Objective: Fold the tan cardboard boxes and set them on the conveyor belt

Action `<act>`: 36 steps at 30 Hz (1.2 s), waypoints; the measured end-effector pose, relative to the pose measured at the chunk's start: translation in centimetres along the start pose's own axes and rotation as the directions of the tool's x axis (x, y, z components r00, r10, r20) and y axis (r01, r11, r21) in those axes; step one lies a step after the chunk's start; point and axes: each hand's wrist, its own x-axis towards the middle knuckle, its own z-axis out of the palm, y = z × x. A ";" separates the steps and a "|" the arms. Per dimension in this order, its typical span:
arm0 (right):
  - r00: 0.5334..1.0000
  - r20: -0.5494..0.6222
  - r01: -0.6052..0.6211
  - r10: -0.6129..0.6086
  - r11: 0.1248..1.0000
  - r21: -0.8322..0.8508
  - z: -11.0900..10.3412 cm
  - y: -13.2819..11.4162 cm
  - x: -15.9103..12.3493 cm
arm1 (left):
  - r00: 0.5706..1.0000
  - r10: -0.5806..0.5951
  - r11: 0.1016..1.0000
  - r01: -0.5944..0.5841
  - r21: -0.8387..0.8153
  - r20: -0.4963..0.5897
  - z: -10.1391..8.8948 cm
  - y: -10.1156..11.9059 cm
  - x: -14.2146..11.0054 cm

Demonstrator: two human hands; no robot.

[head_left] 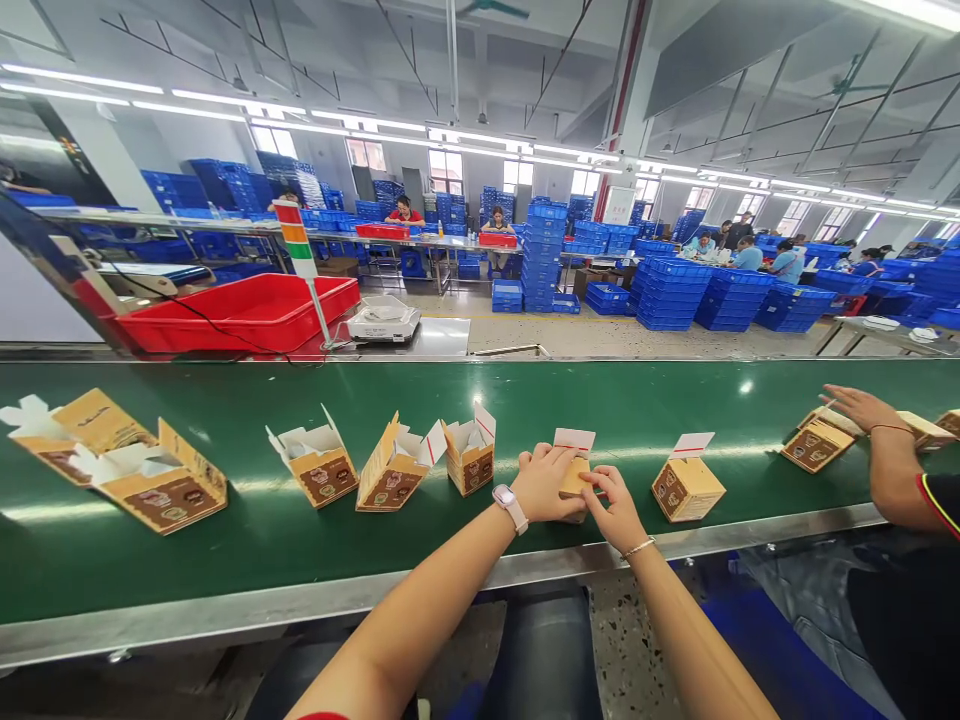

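Note:
Between my two hands stands a small tan and brown cardboard box [574, 478] on the green belt, a white flap with a red line raised at its back. My left hand [541, 482] is wrapped over the box's left side and top. The fingertips of my right hand [613, 508] press on its right front edge. Just left of my left hand sits an open box [470, 462] with its flaps up. To the right of my right hand is another box [687, 488], its top folded down except for one raised white flap.
More open boxes [313, 470] stand along the green conveyor belt [285, 560] to the left. At right a co-worker's hand [859, 408] reaches over other boxes [817, 445]. Beyond the belt are a red tray [247, 310], a scale [384, 320] and a striped signal light [295, 240].

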 end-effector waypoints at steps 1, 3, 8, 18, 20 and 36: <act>0.999 0.012 0.031 -0.031 0.999 -0.015 -0.3 0.0 -0.2 | 0.998 0.017 1.000 -0.018 0.011 0.056 -0.1 0.2 0.3; 0.996 0.026 0.087 -0.086 0.995 -0.045 -0.7 0.2 -0.5 | 0.991 0.043 0.999 -0.046 0.021 0.126 0.1 0.4 0.9; 0.991 -0.004 0.134 -0.135 0.987 -0.085 -1.4 0.9 -1.0 | 0.996 0.025 0.997 -0.018 -0.073 0.091 2.1 0.5 2.3; 0.974 -0.126 0.162 -0.189 0.966 -0.203 -2.9 1.8 -1.4 | 0.996 0.059 0.997 -0.062 0.053 0.061 4.4 2.6 3.1; 0.970 -0.136 0.165 -0.199 0.960 -0.227 -3.0 2.0 -1.6 | 0.996 0.056 0.994 -0.062 0.093 0.062 4.8 2.7 2.8; 0.910 -0.250 0.229 -0.331 0.904 -0.362 -1.4 1.2 -3.7 | 0.743 0.082 0.991 0.012 0.136 -0.664 5.8 -2.3 -4.0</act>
